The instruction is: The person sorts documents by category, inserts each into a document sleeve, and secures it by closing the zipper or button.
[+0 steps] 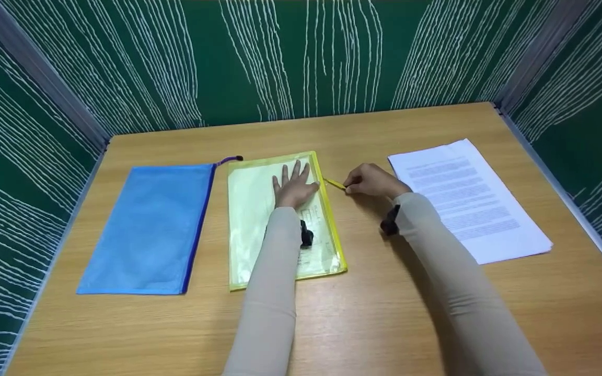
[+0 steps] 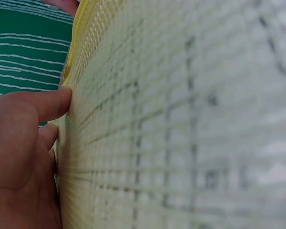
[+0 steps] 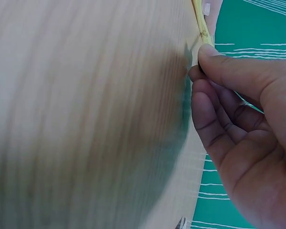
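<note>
The yellow pouch (image 1: 249,214) lies on the counter (image 1: 363,318), partly hidden by the left sleeve (image 1: 274,287); the left hand (image 1: 294,188) spreads on it. The right hand (image 1: 375,181) pinches its strap (image 1: 335,183). Left of the pouch: a blue pouch (image 1: 149,230); right: papers (image 1: 463,201).

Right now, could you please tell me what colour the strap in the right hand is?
The strap is yellow, and it shows best in the head view.
</note>
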`<state>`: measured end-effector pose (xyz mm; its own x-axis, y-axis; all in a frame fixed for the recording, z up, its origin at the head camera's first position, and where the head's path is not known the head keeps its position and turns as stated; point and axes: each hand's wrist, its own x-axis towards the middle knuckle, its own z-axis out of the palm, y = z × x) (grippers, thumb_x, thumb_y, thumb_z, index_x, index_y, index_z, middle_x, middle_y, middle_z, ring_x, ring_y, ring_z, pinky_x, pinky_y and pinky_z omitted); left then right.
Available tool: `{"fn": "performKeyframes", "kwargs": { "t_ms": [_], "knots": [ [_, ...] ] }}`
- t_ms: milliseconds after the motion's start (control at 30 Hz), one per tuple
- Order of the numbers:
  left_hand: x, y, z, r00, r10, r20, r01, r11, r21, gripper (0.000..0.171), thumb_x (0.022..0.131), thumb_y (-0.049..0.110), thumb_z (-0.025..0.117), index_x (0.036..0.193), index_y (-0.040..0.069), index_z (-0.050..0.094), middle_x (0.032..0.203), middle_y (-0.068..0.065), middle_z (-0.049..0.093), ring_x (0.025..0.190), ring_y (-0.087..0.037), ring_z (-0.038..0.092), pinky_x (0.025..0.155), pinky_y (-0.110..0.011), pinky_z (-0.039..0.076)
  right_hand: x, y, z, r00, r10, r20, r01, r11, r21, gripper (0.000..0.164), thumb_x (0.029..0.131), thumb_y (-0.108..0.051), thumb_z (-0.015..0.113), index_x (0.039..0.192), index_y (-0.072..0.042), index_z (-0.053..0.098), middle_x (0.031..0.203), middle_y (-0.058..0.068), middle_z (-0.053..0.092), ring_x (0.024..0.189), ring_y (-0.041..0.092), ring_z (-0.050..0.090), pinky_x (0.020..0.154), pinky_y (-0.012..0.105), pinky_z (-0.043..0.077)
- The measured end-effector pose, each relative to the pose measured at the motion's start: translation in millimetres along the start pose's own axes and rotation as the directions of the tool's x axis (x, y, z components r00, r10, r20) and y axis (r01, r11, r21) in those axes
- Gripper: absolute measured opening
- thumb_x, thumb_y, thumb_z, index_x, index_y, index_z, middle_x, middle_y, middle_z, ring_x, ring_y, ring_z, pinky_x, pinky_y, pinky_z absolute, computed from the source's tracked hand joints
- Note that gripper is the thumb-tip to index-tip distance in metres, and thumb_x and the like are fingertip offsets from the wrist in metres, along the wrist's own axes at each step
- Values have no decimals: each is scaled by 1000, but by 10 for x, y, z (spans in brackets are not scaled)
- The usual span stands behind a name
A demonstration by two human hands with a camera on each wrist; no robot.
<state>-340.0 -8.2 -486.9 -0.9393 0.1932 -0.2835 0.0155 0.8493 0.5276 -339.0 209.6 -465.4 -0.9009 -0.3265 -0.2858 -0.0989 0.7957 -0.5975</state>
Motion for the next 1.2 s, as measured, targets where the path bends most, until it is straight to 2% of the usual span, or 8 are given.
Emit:
{"fn": "performKeyframes", "kwargs": {
  "t_ms": [400, 667, 900, 1200],
  "knots": [
    [31, -8, 5, 1000, 10, 4, -11, 1000, 28, 68, 96, 50, 42, 155, 29, 14, 163, 8, -1, 149, -24, -13, 117, -53, -12, -51, -15, -7, 1000, -7, 13, 7, 1000, -18, 16, 89, -11, 68, 104, -8, 73, 103, 10, 70, 85, 19, 58, 83, 34, 50],
    [0, 4, -21, 1000, 8, 20, -8, 1000, -5, 68, 97, 48, 42, 155, 29, 14, 163, 8, -2, 149, -24, -14, 117, -52, -14, -114, 7, -12, 992, -123, -5, 123, 991, -52, 15, 88, -9, 69, 101, -5, 74, 100, 11, 72, 84, 17, 61, 81, 35, 52],
    [4, 12, -14, 1000, 2, 11, -2, 1000, -7, 68, 96, 48, 42, 155, 28, 15, 163, 7, 0, 149, -24, -14, 117, -52, -14, -137, 15, -8, 994, -112, 19, 112, 992, -57, 16, 88, -10, 68, 103, -7, 74, 100, 10, 71, 83, 18, 60, 80, 33, 51],
    [-5, 15, -14, 1000, -2, 9, 2, 1000, 3, 67, 96, 48, 42, 155, 29, 15, 163, 8, 0, 149, -24, -14, 117, -52, -14, -187, 18, -11, 993, -109, 41, 111, 992, -51, 16, 88, -11, 69, 103, -7, 74, 101, 9, 72, 87, 17, 62, 87, 38, 52]
  ]
}}
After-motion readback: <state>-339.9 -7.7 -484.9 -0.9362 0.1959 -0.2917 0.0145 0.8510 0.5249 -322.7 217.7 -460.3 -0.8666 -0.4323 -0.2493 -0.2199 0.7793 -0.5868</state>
